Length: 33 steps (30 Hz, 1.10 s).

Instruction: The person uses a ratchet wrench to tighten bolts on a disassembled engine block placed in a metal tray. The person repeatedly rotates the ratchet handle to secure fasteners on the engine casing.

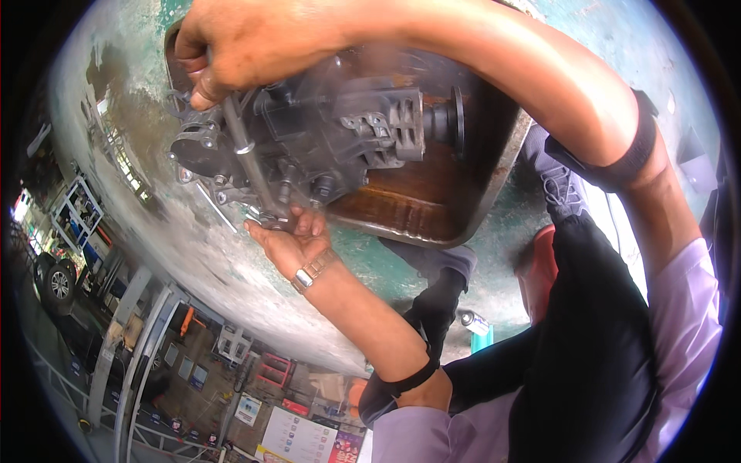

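Note:
A dark metal gearbox-like assembly [301, 131] with finned housing and flanged shaft lies in a rusty metal tray [421, 231]. A long steel wrench bar [247, 158] runs diagonally across its left part. My right hand [224, 50] is closed at the bar's upper end, its fingertips partly hiding that end. My left hand [297, 239], wearing a wristwatch, is curled round the bar's lower head, which is partly hidden by the fingers. A thin metal rod [216, 207] lies beside the assembly's left side, near my left hand.
My shoes and legs are below and right of the tray on a worn green floor [363, 270]. A spray can [477, 328] and red object [540, 270] are near my legs. Shelving, a wheel [60, 285], a long metal frame and assorted items fill the lower left.

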Tool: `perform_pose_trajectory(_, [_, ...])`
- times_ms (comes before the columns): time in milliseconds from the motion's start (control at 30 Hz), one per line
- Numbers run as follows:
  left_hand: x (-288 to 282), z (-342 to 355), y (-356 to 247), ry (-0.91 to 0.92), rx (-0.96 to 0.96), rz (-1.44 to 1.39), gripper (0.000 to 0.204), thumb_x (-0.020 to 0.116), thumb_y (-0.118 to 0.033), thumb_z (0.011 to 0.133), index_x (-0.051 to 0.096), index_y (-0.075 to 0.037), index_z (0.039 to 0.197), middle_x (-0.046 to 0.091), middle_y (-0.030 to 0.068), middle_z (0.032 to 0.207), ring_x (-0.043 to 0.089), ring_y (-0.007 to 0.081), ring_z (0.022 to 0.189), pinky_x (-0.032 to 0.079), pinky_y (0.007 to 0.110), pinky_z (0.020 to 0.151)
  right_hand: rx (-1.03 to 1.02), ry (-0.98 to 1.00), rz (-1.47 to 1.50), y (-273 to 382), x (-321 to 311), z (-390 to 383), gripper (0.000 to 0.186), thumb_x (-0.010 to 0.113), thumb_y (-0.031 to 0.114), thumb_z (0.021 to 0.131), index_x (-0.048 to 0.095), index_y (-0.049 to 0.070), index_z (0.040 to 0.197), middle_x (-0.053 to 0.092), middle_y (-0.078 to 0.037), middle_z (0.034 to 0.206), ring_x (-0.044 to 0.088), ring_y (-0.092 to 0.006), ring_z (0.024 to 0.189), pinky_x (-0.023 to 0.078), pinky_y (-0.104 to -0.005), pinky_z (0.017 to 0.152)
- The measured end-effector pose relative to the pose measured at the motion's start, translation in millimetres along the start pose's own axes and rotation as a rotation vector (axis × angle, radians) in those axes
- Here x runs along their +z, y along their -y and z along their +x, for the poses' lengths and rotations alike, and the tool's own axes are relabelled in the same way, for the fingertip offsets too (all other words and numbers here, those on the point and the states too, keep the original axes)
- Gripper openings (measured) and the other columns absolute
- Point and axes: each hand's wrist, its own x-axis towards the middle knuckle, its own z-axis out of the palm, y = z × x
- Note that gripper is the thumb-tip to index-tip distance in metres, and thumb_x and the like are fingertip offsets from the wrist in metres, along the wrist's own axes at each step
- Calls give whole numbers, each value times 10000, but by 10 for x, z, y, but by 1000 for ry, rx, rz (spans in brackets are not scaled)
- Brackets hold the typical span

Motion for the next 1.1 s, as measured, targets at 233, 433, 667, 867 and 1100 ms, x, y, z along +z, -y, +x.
perform_pose_trajectory(233, [-20,6,49,-65,40,-13,712,297,-694,963,461,-19,1117,525,101,680,408,179,432,309,284,354,-104,69,-91,98,-7,34,259,599,143,828,682,-101,858,655,-301,828,684,-390,817,528,-449,729])
perform_pose_trajectory(433, [-6,7,13,-109,99,132,742,299,-707,956,504,0,1048,513,97,668,391,173,428,306,276,355,-115,49,121,111,-222,-378,241,606,124,876,671,-107,904,662,-292,849,679,-378,810,528,-442,751])
perform_pose_trajectory(667, [-41,25,1,-68,70,105,751,311,-708,955,554,3,972,495,91,611,376,170,419,306,277,366,-7,219,309,229,-375,-649,224,562,94,935,650,-101,1001,666,-282,947,672,-368,861,530,-428,806])
perform_pose_trajectory(867, [-112,54,-42,116,24,61,728,339,-705,952,576,-20,1024,499,86,587,367,160,416,287,283,372,-50,149,314,158,-298,-828,176,582,67,906,632,-86,976,671,-266,888,675,-373,846,533,-432,772])
perform_pose_trajectory(1100, [-97,109,-22,67,40,105,704,351,-695,955,553,-29,1061,491,78,599,349,151,427,266,277,374,-2,21,306,118,-151,-649,220,598,107,895,632,-109,915,647,-300,811,682,-383,799,540,-444,722])
